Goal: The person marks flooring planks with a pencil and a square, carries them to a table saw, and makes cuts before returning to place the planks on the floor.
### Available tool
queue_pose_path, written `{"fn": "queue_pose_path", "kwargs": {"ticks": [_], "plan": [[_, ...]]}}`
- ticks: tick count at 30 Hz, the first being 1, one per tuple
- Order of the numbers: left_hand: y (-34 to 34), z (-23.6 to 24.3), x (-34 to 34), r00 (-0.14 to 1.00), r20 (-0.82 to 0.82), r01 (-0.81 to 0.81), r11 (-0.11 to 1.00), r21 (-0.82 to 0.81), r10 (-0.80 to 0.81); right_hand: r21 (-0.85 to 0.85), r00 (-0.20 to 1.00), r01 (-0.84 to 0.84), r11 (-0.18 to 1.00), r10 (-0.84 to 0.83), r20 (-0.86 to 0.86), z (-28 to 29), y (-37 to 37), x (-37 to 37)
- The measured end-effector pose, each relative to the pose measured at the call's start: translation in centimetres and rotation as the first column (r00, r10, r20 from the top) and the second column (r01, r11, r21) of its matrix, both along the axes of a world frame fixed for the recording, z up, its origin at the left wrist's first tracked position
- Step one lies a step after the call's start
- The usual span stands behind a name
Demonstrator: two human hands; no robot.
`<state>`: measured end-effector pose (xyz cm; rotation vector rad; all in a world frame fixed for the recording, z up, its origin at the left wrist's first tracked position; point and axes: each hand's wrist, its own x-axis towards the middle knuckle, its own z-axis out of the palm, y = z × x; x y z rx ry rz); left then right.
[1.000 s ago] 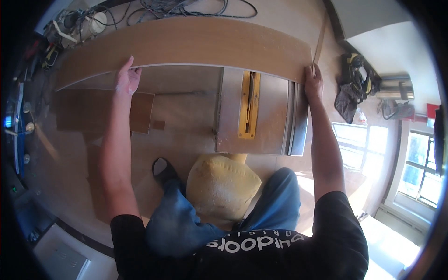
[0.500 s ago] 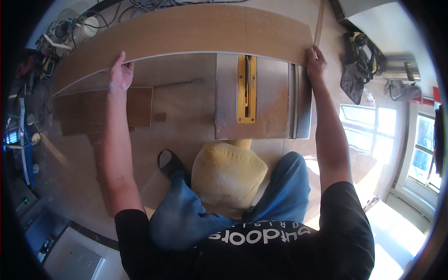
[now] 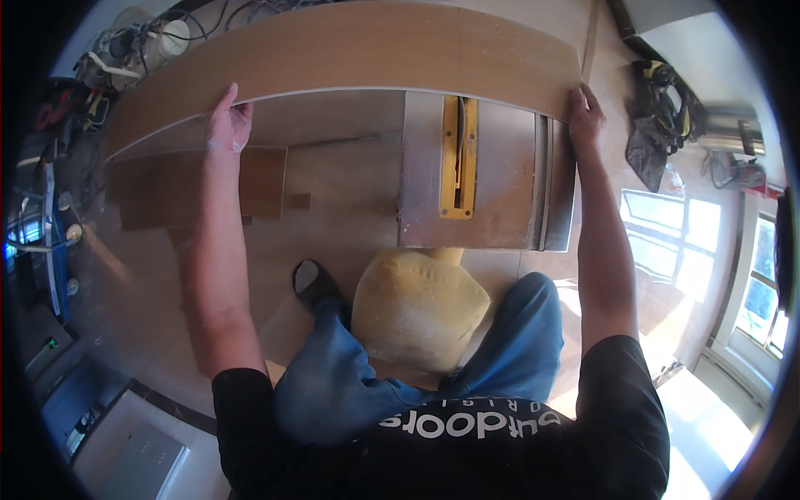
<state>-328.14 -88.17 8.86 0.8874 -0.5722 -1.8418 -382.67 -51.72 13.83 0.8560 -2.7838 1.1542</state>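
A long brown wood board [image 3: 358, 50] stretches across the far part of the view, its pale near edge toward me. My left hand [image 3: 229, 123] is closed on that near edge, left of centre, with part of the fingers hidden by the board. At the right end, my right hand [image 3: 587, 121] grips the corner. Beneath the board's right part stands a table saw [image 3: 508, 183], whose far side the board covers. A yellow slotted insert [image 3: 457, 200] is set in its top, with a dark blade in the slot. A dusty yellow bag [image 3: 417, 308] bulges out below the saw, between my legs.
Brown panel offcuts [image 3: 262, 187] lie on the floor at left. Cables and a white round-ended machine [image 3: 173, 37] crowd the far left. A black bag [image 3: 654, 133] lies at right, near a window [image 3: 758, 283]. A grey cabinet [image 3: 142, 467] stands at lower left.
The whole view has shifted a little, so the scene sits further right. Both hands keep their hold on the board, which shows little movement over the saw.
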Motion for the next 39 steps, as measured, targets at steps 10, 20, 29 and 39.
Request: {"fn": "queue_pose_path", "kwargs": {"ticks": [10, 20, 29, 39], "plan": [[0.2, -0.1, -0.2, 0.999, 0.029, -0.014, 1.000, 0.010, 0.013, 0.083, 0.999, 0.029, 0.996, -0.026, -0.036, 0.2, 0.4, 0.1], [0.6, 0.7, 0.1, 1.000, 0.026, -0.004, 1.000, 0.014, 0.003, 0.065, 0.999, 0.004, 0.998, -0.001, -0.040, 0.8, 0.8, 1.2], [1.0, 0.9, 0.2, 0.998, 0.036, -0.046, 0.999, -0.006, 0.047, 0.025, 1.000, 0.008, 1.000, -0.008, 0.021, 0.3, 1.2, 1.2], [2.6, 1.5, 0.7, 1.000, 0.028, -0.011, 1.000, -0.006, 0.011, 0.049, 1.000, 0.022, 0.999, -0.022, -0.001, 0.7, 2.4, 2.1]]}}
